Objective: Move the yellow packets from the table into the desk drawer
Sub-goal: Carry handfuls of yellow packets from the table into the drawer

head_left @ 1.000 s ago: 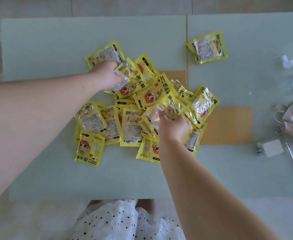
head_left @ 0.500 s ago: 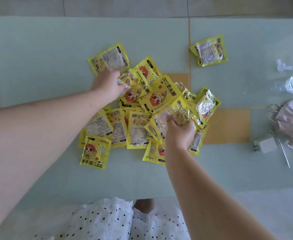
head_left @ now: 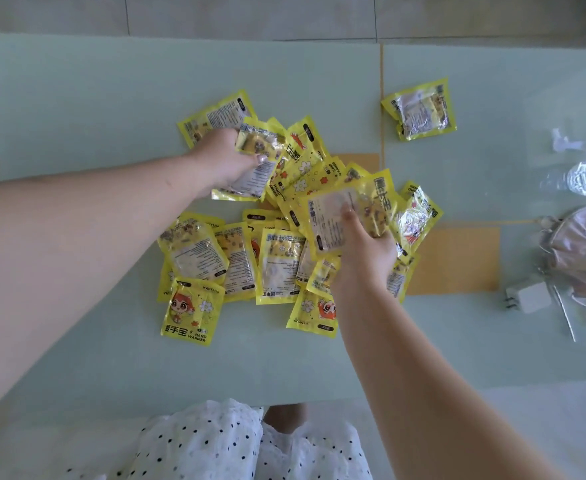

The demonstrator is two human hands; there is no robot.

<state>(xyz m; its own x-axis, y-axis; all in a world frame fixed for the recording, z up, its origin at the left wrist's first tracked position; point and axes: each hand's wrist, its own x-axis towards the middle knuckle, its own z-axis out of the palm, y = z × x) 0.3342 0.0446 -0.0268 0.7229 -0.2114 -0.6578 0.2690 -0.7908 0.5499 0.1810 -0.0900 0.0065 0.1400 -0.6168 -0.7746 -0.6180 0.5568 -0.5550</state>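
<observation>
Packets heaped on pale green table

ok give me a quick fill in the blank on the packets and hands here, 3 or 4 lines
1. Each hand, the left hand and the right hand, grips yellow ____.
2. One lone packet lies apart from the pile, on its far ____ side.
3. The white charger plug lies on the table to the ____ of the pile.
4. The near packet printed HAND WARMER lies ____ up.

Missing words: packets; right; right; face
</observation>
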